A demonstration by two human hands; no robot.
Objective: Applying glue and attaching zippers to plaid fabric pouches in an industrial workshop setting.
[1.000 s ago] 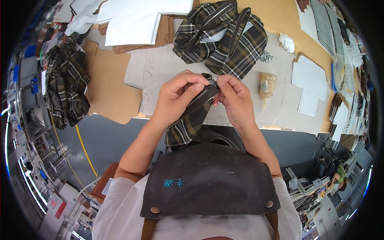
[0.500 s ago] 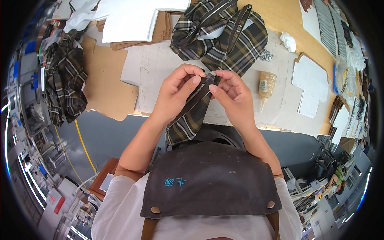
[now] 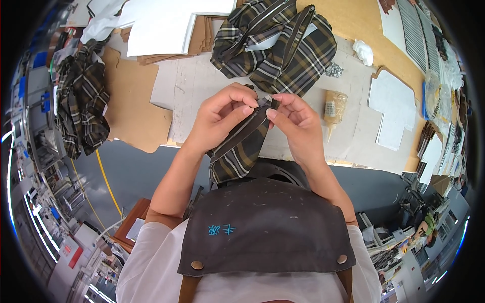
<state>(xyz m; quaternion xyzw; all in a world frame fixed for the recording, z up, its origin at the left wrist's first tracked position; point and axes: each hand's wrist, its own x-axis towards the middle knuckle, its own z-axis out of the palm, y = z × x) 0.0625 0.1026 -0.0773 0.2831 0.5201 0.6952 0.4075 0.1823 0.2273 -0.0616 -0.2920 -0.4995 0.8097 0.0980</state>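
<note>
Both hands pinch the top end of a plaid fabric strip (image 3: 241,146) at the centre of the frame: the left hand (image 3: 220,121) closes thumb and fingers on it from the left, and the right hand (image 3: 298,123) grips it from the right, fingertips nearly meeting. From there the strip hangs down toward the dark apron (image 3: 265,227) at the lower centre. Just above the hands, a heap of matching plaid fabric (image 3: 275,45) lies on the worktable (image 3: 197,83). Another plaid bundle (image 3: 81,106) sits at the left edge. White sheets (image 3: 166,25) lie upper left, and a small tan packet (image 3: 334,108) rests just right of the right hand.
</note>
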